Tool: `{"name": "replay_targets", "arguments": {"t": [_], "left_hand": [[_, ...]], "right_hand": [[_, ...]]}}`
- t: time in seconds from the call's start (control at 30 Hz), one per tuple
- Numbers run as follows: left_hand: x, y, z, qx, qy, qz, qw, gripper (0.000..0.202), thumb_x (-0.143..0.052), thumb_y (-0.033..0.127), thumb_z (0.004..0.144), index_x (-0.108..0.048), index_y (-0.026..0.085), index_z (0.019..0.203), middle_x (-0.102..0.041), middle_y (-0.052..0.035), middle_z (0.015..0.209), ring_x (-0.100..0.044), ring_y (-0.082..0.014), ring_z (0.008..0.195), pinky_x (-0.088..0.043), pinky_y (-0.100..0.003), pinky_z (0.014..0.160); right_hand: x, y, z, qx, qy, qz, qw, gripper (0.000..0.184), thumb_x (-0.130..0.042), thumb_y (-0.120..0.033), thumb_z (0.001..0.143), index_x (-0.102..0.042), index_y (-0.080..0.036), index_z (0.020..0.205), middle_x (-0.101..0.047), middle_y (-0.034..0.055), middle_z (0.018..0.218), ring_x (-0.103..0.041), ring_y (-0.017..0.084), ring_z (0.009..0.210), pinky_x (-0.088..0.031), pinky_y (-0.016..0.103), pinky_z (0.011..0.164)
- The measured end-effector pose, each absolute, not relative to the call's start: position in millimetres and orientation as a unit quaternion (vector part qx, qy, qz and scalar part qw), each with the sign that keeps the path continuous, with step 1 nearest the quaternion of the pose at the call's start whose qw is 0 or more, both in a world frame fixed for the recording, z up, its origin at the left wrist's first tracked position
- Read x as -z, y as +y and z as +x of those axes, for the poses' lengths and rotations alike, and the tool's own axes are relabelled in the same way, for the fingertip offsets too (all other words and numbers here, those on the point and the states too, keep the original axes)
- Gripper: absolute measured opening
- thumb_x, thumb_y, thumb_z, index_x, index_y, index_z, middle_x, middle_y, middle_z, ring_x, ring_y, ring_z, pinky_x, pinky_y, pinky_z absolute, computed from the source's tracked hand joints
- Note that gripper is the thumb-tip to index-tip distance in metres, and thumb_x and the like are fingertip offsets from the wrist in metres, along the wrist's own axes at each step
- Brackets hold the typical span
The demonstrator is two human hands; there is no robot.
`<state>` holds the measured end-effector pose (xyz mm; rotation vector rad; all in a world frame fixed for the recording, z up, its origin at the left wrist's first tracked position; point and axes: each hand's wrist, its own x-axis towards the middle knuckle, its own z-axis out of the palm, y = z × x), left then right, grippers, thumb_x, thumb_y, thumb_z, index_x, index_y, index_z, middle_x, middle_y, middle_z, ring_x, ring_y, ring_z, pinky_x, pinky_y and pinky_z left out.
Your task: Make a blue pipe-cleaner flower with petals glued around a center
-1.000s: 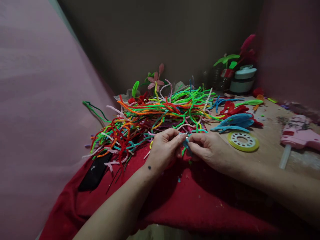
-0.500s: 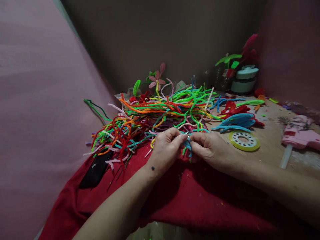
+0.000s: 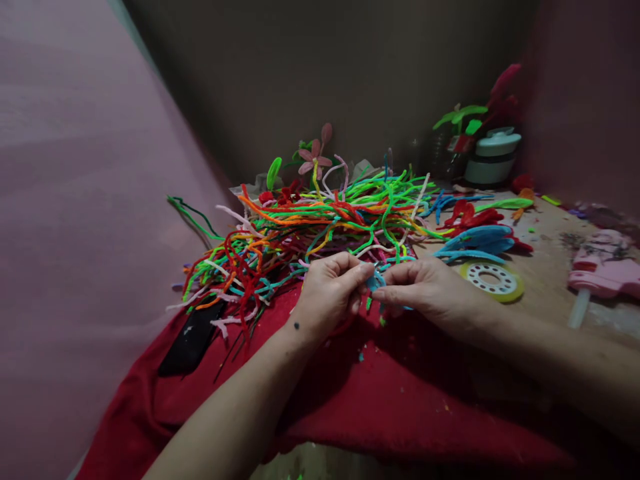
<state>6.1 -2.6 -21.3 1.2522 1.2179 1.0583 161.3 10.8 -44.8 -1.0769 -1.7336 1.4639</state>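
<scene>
Between my two hands is a piece of blue pipe cleaner [image 3: 375,280], bent or bunched up, its shape partly hidden by fingers. My left hand [image 3: 333,283] pinches it from the left, thumb against the curled index finger. From the right, my right hand [image 3: 417,287] grips the same piece between thumb and fingers. Just beyond the hands lies a big tangled heap of coloured pipe cleaners [image 3: 325,220]. A bundle of blue pipe-cleaner loops [image 3: 477,241] rests on the table to the right of the heap.
A yellow-rimmed tape roll [image 3: 493,280] and a pink glue gun [image 3: 605,267] lie at right. A black phone-like object [image 3: 193,343] rests on red cloth [image 3: 400,413] at left. Behind stand a lidded jar [image 3: 493,157] and a pink pipe-cleaner flower [image 3: 315,159].
My right hand has shifted slightly right and its thumb is straighter. The blue piece has turned and shows more between the hands. The view has moved a little.
</scene>
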Motion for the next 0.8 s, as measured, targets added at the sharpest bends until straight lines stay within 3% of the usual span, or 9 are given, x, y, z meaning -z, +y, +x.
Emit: {"name": "replay_targets", "arguments": {"t": [0.27, 0.57, 0.8], "left_hand": [[23.2, -3.0, 5.2, -0.438, 0.439, 0.415, 0.665, 0.029, -0.067, 0.033, 0.069, -0.046, 0.016, 0.059, -0.043, 0.0081, 0.038, -0.028, -0.0016, 0.024, -0.02, -0.015, 0.027], [33.7, 2.7, 4.0, -0.45, 0.395, 0.395, 0.696, 0.026, -0.064, 0.029, 0.073, -0.044, 0.016, 0.062, -0.046, 0.0072, 0.043, -0.027, -0.0005, 0.026, -0.019, -0.013, 0.027], [30.6, 2.5, -0.4, -0.403, 0.458, 0.498, 0.616, 0.024, -0.066, 0.036, 0.071, -0.054, 0.016, 0.073, -0.047, 0.0059, 0.042, -0.034, -0.0036, 0.029, -0.021, -0.015, 0.029]], "right_hand": [[41.8, 5.4, 156.7, -0.547, -0.631, -0.426, 0.349, 0.026, -0.061, -0.034, 0.067, -0.051, -0.016, 0.052, -0.044, -0.0041, 0.047, -0.035, 0.007, 0.043, -0.026, 0.023, 0.045], [39.3, 8.0, 157.8, -0.501, -0.664, -0.449, 0.326, 0.023, -0.06, -0.031, 0.067, -0.051, -0.016, 0.052, -0.047, -0.0031, 0.047, -0.037, 0.007, 0.044, -0.027, 0.023, 0.045], [45.5, 8.8, 158.9, -0.559, -0.6, -0.436, 0.37, 0.021, -0.064, -0.029, 0.063, -0.052, -0.016, 0.053, -0.049, -0.0036, 0.046, -0.037, 0.007, 0.043, -0.026, 0.023, 0.043]]}}
